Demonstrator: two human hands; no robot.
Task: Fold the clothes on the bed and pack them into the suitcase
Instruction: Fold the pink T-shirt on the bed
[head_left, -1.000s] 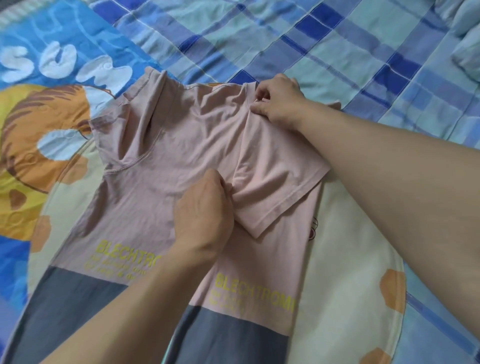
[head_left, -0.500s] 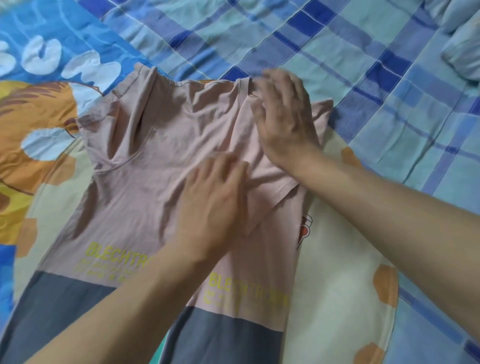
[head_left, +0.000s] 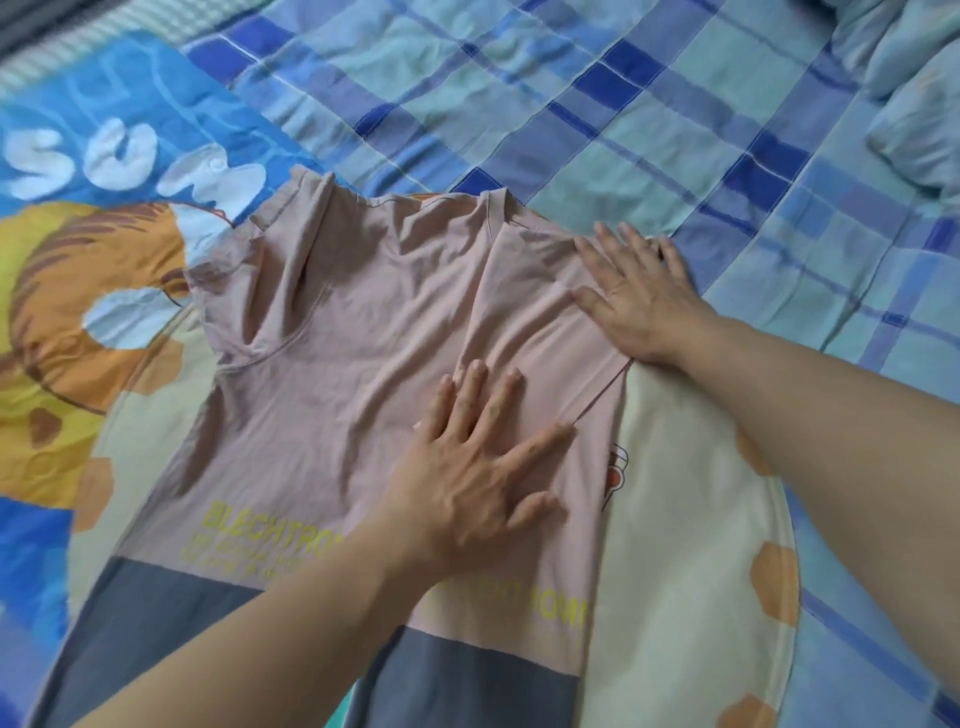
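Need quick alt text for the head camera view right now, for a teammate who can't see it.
Two bare hands press flat on a pink and grey T-shirt spread on a bed: the left hand on its middle, the right hand on the folded-in sleeve at its right shoulder. Under the shirt lie a cartoon-print blanket and a blue plaid sheet; no suitcase shows.

Bed surface fills the view. Blue-and-teal checked quilt (head_left: 649, 104) covers its far side; nearer than the quilt lies a cartoon-printed blanket (head_left: 78, 291). Soft, even lighting.

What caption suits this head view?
Both hands, left and right, press flat a pink T-shirt on the bed.
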